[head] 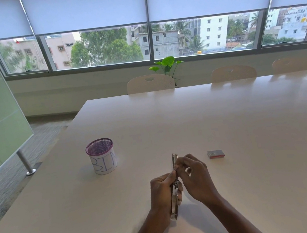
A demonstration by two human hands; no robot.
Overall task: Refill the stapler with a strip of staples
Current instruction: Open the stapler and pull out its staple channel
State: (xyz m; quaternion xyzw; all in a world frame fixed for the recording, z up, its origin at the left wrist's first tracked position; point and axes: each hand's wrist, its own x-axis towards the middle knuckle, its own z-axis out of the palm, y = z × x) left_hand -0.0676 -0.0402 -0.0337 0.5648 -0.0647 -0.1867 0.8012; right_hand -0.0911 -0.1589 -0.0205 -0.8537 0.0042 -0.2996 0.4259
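Observation:
A long silver metal stapler (175, 194) is held above the white table (254, 140), its length running away from me. My left hand (162, 194) grips its lower half from the left side. My right hand (194, 176) pinches at the stapler's upper part with thumb and forefinger. Whether a staple strip lies under those fingertips cannot be made out. The far end of the stapler (175, 158) pokes out beyond the fingers. A small red and grey staple box (215, 154) lies on the table to the right of my hands.
A purple mesh cup (101, 158) wrapped in paper marked "BIN" stands on the table to the left. Three pale chairs (150, 83) line the far edge. A green board on a metal leg (26, 164) stands off the table's left.

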